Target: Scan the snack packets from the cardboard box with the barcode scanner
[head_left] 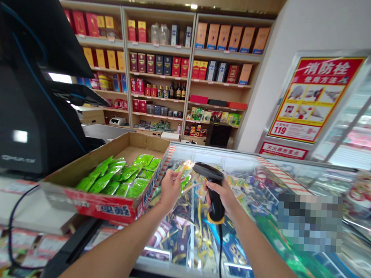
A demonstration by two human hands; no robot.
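My right hand (221,194) is wrapped round the grip of a black barcode scanner (209,173) with a yellow-orange ring at its base. Its cord hangs down toward me. The scanner's head faces left, close to a small shiny yellow and green packet (188,167). Pinching that packet by its near edge is my left hand (170,189), fingers closed. Both hands are raised above the glass top of a chest freezer (190,241). Left of them, a low open cardboard box (108,207) holds several green packets (122,178).
A dark checkout terminal (30,107) towers at the left, its cable looping over the white counter (4,203). Wooden shelves (191,80) with boxed bottles line the back wall. Right of them hangs a red and yellow fire-hydrant sign (316,99). Ice-cream packs fill the freezer.
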